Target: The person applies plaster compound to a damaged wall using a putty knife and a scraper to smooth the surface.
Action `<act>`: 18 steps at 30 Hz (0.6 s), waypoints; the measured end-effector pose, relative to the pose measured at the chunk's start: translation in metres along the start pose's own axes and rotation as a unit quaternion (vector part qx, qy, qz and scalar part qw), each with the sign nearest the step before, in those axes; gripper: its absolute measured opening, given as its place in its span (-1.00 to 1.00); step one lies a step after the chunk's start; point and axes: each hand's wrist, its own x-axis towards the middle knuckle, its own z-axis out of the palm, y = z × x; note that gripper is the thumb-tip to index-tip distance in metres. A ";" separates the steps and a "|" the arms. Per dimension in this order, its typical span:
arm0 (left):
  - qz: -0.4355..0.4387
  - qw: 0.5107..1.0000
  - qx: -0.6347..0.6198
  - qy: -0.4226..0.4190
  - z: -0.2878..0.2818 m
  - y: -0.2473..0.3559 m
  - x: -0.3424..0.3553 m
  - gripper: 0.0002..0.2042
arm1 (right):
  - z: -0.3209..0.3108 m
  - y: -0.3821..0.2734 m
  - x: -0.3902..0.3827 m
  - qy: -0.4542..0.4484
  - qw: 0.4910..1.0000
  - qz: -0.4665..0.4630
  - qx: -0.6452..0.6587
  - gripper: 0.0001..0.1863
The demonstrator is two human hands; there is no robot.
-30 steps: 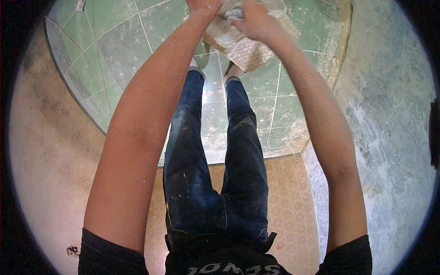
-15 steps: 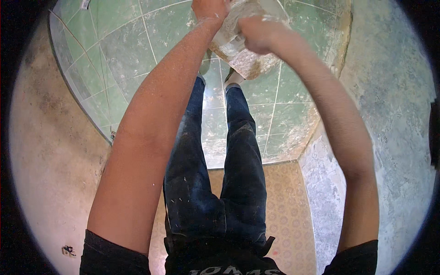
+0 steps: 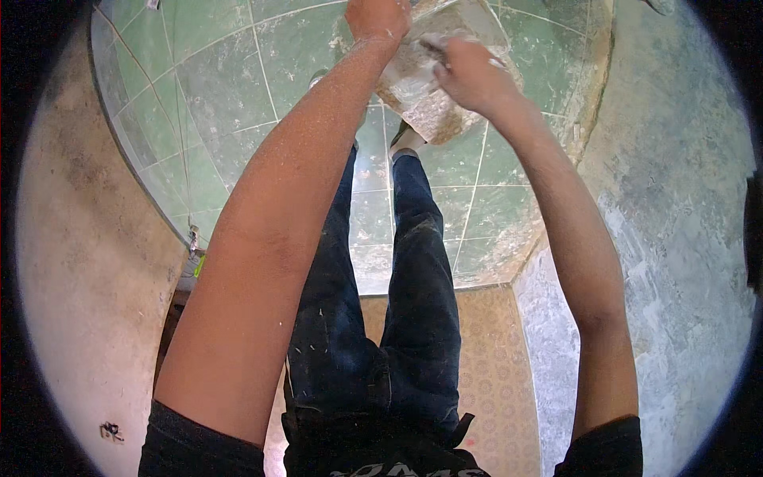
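At the top of the view is a flat, roughly square board [image 3: 433, 115] smeared with grey-white paste. Its near corner is bare, pinkish and speckled. My left hand [image 3: 380, 20] is closed in a fist at the board's upper left edge, with its fingertips hidden and partly cut off by the frame. Over the board's right half, my right hand [image 3: 477, 75] has its fingers closed on something mostly hidden. A dark edge shows by its fingertips and a small white bit behind the knuckles. My feet, in light shoes [image 3: 407, 141], show just below the board.
Dusty green tiles [image 3: 306, 67] with pale splashes lie around the board. A patchy grey-blue wall [image 3: 668, 175] rises on the right, a tan wall [image 3: 79, 199] on the left. A thin cord [image 3: 176, 111] crosses the tiles at left. Patterned brown flooring [image 3: 501, 374] lies nearer.
My right hand has moved rightward and slightly nearer over the board and is less blurred. My left hand stays at the board's edge. The view has shifted slightly, showing something bright green at left.
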 end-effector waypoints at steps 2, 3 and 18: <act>-0.056 0.994 -0.026 -0.090 -0.020 0.024 -0.002 -0.58 | -0.015 0.013 -0.020 0.028 0.999 -0.009 0.030 -0.59; -0.056 0.994 -0.028 -0.088 -0.014 0.017 -0.001 -0.58 | -0.026 0.008 -0.031 0.060 0.996 -0.026 0.059 -0.57; -0.103 0.916 -0.362 -0.139 -0.152 -0.060 -0.034 -0.60 | 0.027 -0.023 -0.183 0.101 0.846 0.152 0.501 -0.61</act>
